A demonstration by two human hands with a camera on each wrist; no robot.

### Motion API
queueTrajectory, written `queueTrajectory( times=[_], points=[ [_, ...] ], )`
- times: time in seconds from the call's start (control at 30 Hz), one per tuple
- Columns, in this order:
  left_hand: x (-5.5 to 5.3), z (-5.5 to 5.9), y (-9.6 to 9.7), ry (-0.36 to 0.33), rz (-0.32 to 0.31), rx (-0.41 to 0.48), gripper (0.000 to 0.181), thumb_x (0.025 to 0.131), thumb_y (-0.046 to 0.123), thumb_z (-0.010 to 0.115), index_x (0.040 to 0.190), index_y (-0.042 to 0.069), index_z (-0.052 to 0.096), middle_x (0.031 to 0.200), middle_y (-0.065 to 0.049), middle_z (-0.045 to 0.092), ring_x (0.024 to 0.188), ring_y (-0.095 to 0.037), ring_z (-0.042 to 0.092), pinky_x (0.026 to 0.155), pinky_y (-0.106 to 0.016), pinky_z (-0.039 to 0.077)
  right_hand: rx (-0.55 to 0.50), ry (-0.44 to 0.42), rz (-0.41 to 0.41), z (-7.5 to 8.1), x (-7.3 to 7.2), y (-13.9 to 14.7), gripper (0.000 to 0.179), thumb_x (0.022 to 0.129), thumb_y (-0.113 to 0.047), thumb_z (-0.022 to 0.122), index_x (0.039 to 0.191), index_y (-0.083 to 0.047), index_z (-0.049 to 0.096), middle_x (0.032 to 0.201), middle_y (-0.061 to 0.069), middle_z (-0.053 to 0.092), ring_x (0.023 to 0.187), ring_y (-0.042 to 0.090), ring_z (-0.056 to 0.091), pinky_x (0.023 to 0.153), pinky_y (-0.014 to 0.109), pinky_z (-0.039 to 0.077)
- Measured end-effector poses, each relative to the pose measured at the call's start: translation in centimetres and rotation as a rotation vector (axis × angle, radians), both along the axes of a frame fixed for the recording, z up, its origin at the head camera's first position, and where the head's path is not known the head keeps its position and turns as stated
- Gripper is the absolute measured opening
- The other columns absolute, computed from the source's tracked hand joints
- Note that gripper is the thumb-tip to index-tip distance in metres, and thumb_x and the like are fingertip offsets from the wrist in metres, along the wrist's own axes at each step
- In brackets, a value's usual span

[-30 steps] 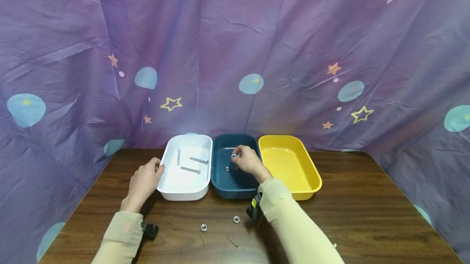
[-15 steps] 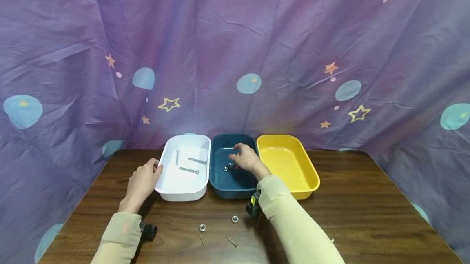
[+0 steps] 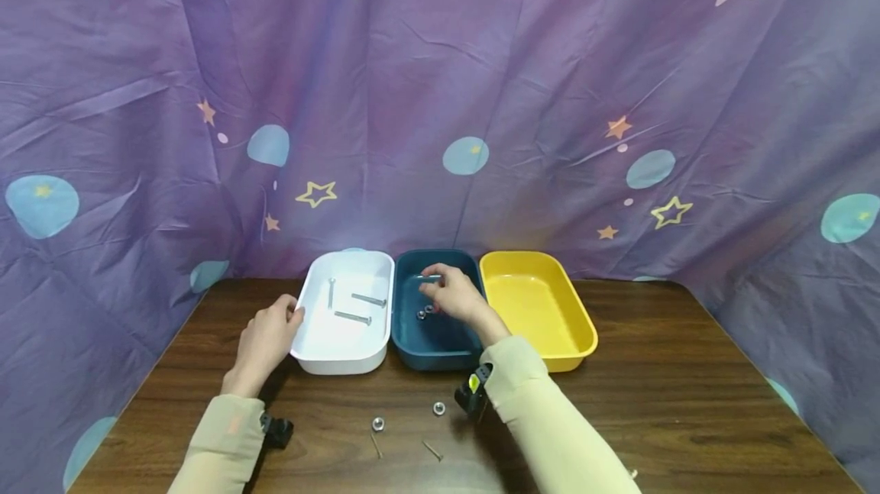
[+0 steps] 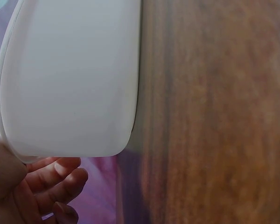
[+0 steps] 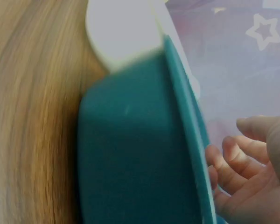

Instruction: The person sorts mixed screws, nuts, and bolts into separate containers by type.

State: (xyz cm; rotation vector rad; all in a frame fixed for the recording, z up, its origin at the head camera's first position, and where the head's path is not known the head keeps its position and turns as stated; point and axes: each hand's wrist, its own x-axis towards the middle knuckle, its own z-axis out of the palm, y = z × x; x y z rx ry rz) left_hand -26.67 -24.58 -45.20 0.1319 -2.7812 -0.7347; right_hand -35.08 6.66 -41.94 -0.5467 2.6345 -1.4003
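My left hand (image 3: 264, 337) holds the left rim of a white tray (image 3: 341, 366); the left wrist view shows its fingers (image 4: 60, 186) loosely bent at the tray's wall. Three long silver bolts (image 3: 354, 318) lie inside that tray. Over the dark blue tray (image 3: 440, 362) hovers my right hand (image 3: 457, 297), nothing in it, thumb and fingers spread apart. Two small metal nuts (image 3: 422, 315) rest on the blue tray's floor, close below the fingers. In the right wrist view the relaxed fingers (image 5: 233, 168) show past the blue rim.
To the right of the blue tray stands a yellow tray (image 3: 539, 311). In front, on the wooden table (image 3: 660, 395), lie a nut (image 3: 378, 424), another nut (image 3: 439, 408) and two thin brass-coloured screws (image 3: 432, 450). A purple patterned cloth (image 3: 412, 97) hangs behind.
The nut pinched in my right hand a second ago has been let go and lies beside the other one in the blue tray. The right fingers have opened and lifted slightly; the left hand keeps its place.
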Motion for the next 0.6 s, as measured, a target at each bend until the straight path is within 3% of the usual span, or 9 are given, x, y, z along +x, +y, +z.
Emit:
queueTrajectory(
  times=[0.1, 0.33, 0.6],
  points=[
    [0.0, 0.0, 0.1, 0.002, 0.001, 0.002, 0.029, 0.1, 0.024, 0.05, 0.115, 0.001, 0.058, 0.093, -0.015, 0.067, 0.076, -0.032, 0.063, 0.063, -0.049, 0.046, -0.056, 0.007, 0.029, 0.3, 0.7, 0.0, 0.033, 0.097, -0.016, 0.061, 0.125, 0.0, 0.059, 0.082, 0.022, 0.064, 0.067, 0.028, 0.064, 0.059, 0.031, 0.048],
    [0.0, 0.6, 0.2, 0.0, 0.002, 0.007, 0.028, 0.1, 0.023, 0.051, 0.114, 0.001, 0.059, 0.093, -0.015, 0.067, 0.076, -0.033, 0.063, 0.063, -0.05, 0.046, -0.214, 0.063, 0.044, 0.9, 2.4, 1.0, 0.025, 0.096, -0.012, 0.061, 0.119, -0.004, 0.063, 0.081, 0.011, 0.063, 0.076, 0.044, 0.062, 0.065, 0.04, 0.052],
    [0.2, 0.4, 0.1, -0.02, 0.006, 0.008, 0.027, 0.1, 0.023, 0.051, 0.114, 0.001, 0.059, 0.094, -0.015, 0.068, 0.077, -0.033, 0.064, 0.064, -0.05, 0.046, -0.291, 0.136, 0.026, 0.9, 5.5, 3.0, 0.024, 0.094, -0.007, 0.062, 0.118, -0.002, 0.063, 0.088, 0.015, 0.06, 0.069, 0.028, 0.064, 0.064, 0.034, 0.052]
  ],
)
